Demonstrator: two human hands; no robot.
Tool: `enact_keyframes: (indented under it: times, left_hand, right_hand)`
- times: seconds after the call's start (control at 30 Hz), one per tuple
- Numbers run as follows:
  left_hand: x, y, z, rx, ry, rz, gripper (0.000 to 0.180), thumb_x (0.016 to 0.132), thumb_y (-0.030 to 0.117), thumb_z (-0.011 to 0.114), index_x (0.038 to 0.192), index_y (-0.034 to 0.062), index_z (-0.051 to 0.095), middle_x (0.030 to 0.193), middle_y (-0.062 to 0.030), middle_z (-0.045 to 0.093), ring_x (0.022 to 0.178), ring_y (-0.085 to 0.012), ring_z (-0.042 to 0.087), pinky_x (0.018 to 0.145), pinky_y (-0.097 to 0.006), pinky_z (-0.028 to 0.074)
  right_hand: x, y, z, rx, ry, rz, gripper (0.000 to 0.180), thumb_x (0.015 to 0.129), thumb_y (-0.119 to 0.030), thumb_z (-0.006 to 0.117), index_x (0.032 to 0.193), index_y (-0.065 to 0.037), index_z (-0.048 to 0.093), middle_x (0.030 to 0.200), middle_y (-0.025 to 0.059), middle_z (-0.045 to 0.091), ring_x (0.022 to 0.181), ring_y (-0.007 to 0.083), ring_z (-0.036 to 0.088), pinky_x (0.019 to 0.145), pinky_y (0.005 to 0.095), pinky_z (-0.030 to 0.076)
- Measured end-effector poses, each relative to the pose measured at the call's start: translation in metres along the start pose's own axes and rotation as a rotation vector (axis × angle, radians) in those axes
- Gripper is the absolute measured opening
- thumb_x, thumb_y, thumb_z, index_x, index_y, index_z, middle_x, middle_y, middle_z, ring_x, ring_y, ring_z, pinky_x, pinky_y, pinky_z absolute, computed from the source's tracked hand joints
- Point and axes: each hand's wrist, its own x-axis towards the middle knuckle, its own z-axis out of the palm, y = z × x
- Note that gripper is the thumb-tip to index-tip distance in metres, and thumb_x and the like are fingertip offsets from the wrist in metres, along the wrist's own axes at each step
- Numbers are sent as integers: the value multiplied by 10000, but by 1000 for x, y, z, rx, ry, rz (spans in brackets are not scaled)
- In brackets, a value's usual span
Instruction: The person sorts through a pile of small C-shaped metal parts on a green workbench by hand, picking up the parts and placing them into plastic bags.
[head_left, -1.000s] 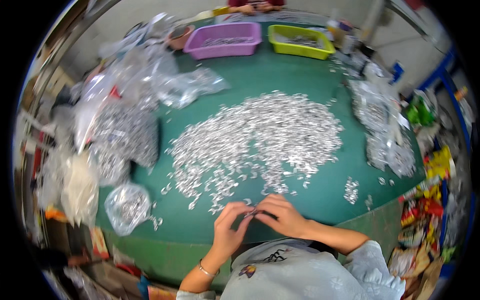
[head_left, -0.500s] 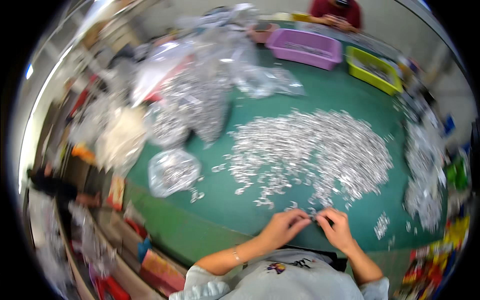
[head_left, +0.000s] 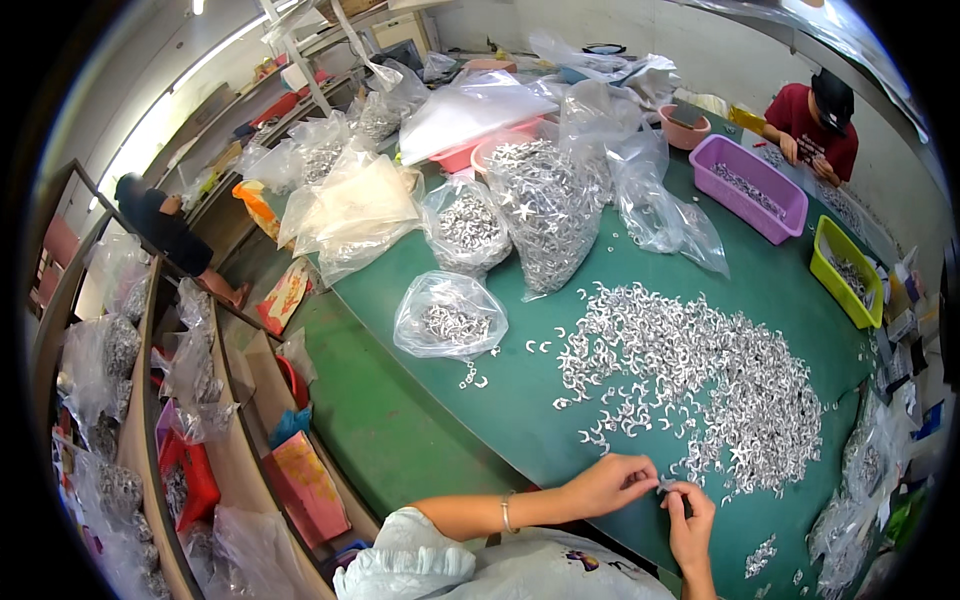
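Observation:
At the near edge of the green table, my left hand (head_left: 610,485) and my right hand (head_left: 691,520) almost meet. Between their fingertips is a small silvery metal piece (head_left: 666,484), its exact shape too small to make out. My right thumb and forefinger pinch it; the left fingers are pressed together at its other side, and whatever they grip is hidden. Just beyond my hands spreads a wide pile of small silvery crescent-shaped metal pieces (head_left: 765,400), with some scattered loose along its near side.
An open plastic bag of metal pieces (head_left: 451,318) and a larger full bag (head_left: 545,215) stand at the left. A purple bin (head_left: 748,190) and a yellow-green bin (head_left: 845,272) sit far right, near a seated person (head_left: 815,130). Shelves (head_left: 150,400) line the left side.
The view has swung left, so the table's contents appear farther right and more shelving shows. My hands remain close together at the small piece; the picture is sharper.

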Motion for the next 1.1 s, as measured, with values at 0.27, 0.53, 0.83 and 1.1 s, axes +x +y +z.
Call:
enact_keyframes:
  times: [0.27,0.53,0.83,1.1]
  left_hand:
    - [95,79,-192,435,905,247,176,896,136,633,883,-38,655,723,-124,654,636,-179,612,605,-325,485]
    - [147,107,-244,648,888,436,173,888,113,659,1010,-9,665,719,-49,621,649,-103,558,602,-271,467]
    - [-2,22,-81,546,-2,231,345,805,63,724,1131,40,613,1015,-124,603,947,-279,602,772,-343,488]
    - [-2,-20,-44,973,31,223,555,777,90,732,1299,116,545,1448,-97,400,1315,-386,352,1032,-527,315]
  right_hand:
    - [1,-7,3,-48,-85,-16,87,875,8,594,918,29,666,739,96,624,653,150,608,602,261,462]
    - [-1,-14,6,-60,-98,-48,81,864,21,601,895,30,676,755,115,637,666,178,623,611,272,473]
    - [15,-7,-11,-411,35,-184,173,811,6,657,984,0,651,1003,150,631,924,319,562,792,387,447]
    - [-4,2,-6,-940,-91,-122,447,834,-142,670,1270,-92,584,1454,89,415,1394,365,284,1061,596,233]
